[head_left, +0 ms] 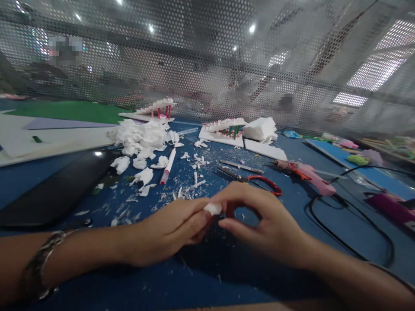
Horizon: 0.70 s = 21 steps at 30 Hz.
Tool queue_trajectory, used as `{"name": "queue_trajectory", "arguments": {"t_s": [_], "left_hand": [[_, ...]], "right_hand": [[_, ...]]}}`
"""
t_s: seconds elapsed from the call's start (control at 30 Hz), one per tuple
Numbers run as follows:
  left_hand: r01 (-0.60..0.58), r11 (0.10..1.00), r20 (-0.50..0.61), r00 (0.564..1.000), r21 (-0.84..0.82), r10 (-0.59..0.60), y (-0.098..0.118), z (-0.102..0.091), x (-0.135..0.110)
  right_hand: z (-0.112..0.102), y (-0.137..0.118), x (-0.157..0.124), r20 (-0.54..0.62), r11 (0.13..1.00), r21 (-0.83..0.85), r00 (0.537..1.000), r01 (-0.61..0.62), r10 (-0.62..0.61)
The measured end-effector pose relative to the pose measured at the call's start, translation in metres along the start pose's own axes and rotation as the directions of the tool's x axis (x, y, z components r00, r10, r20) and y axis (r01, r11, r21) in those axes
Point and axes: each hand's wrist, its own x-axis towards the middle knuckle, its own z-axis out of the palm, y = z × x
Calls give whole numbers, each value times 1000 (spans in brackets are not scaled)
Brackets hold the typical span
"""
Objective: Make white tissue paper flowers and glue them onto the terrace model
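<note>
- The small white piece (212, 209) is above the near-middle of the blue bench (139, 287), loose in the hands and fixed to nothing.
- The left hand (177, 226) grasps it between thumb and forefinger; the right hand (259, 211) curves over, forefinger at the piece, thumb well apart — whether it presses, I cannot tell.
- Beyond the hands, the red-handled scissors (240, 177) and tweezers (241, 166) lie unheld; the pink glue gun (313, 176) rests toward the right edge.
- Shavings and a heap of white scraps (142, 136) spread left of middle, beside a red-and-white marker (168, 166), so much cutting or tearing looks done.
- Near the far edge, two stepped models stand built: the red-posted model (158, 104) and the green-posted model (223, 125) — seemingly well advanced, though completeness cannot be judged.
- A white block (259, 129) sits unattached beside the latter.
</note>
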Motion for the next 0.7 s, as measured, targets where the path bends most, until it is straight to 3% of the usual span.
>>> {"name": "queue_trajectory", "arguments": {"t_s": [0.07,0.13,0.2,0.27,0.4,0.6,0.7], "left_hand": [[41,999,-108,993,23,-38,-2,0,0],[70,997,-157,985,-16,-72,-4,0,1],[104,988,-156,980,-111,-120,-3,-1,3],[130,964,-124,979,-234,-162,-2,-2,4],[127,900,-38,987,-417,-156,0,-5,4],[20,804,-74,994,-594,-80,-9,-6,5],[-16,749,-73,996,-663,-44,-10,-8,6]], "right_hand": [[-14,3,1,17,965,-254,997,-67,74],[-29,9,-3,87,798,-590,973,-124,215],[-42,19,-10,114,583,-797,908,-160,404],[-48,30,-18,136,514,-836,833,-195,537],[-47,44,-25,132,500,-837,806,-221,577],[-45,42,-10,75,467,-848,816,-250,573],[-47,41,-3,43,541,-787,847,-297,529]]}}
